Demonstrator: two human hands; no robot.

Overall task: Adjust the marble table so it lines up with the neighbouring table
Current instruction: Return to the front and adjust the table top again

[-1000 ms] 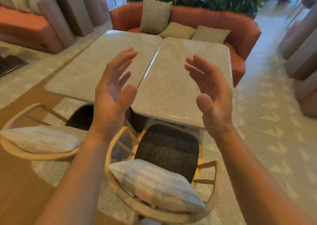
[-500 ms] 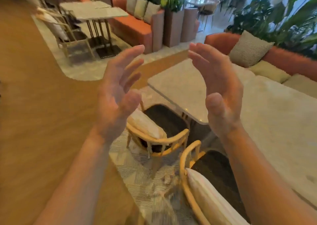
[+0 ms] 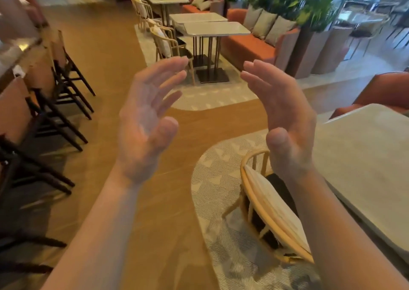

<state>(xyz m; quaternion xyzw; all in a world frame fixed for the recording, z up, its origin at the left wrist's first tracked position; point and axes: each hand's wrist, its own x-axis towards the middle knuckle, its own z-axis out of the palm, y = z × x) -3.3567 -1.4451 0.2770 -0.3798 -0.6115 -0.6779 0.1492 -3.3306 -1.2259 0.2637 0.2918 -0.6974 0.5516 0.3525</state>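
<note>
My left hand (image 3: 147,121) and my right hand (image 3: 283,117) are raised in front of me, palms facing each other, fingers spread, holding nothing. A pale marble table (image 3: 363,163) lies at the right edge, partly behind my right forearm; neither hand touches it. Further off, two more marble tables (image 3: 215,29) on dark metal legs stand side by side ahead.
A wicker chair with a striped cushion (image 3: 272,203) stands by the near table on a patterned rug (image 3: 219,185). Dark wooden chairs (image 3: 55,103) line the left. Orange sofas (image 3: 247,46) with cushions and tall planters (image 3: 309,44) are behind the far tables. Wood floor (image 3: 115,52) runs between.
The view has swung left, away from the two joined marble tables, which have slid to the right edge. Both hands keep the same raised, spread pose.
</note>
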